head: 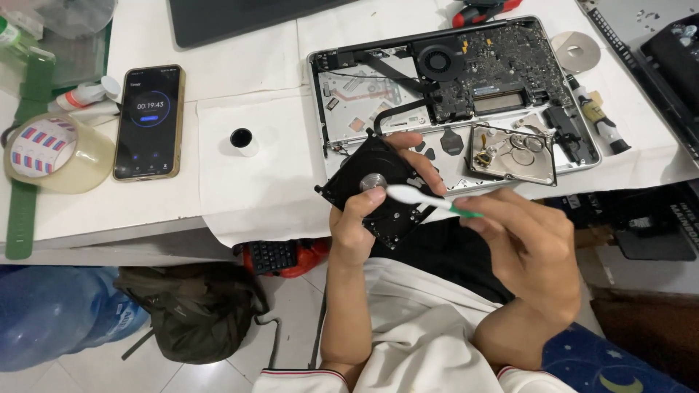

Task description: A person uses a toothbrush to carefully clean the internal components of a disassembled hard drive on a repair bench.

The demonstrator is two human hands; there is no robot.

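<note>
My left hand [362,218] holds a black hard drive part [373,188] tilted above the table's front edge, thumb on its front, fingers behind its upper right. My right hand [526,240] grips a white toothbrush with a green handle [429,199]; its head touches the part near the round silver hub. Behind them lies an opened laptop chassis [451,87] with its circuit board and fan exposed. An opened hard drive case [512,153] rests on the chassis's front right.
A phone [148,120] showing a timer lies at the left beside a tape roll [54,153]. A small white cap [243,140] stands mid-table. A silver disc [577,51] and screwdrivers [598,116] lie at the right. A bag [193,309] and water jug [51,313] sit on the floor.
</note>
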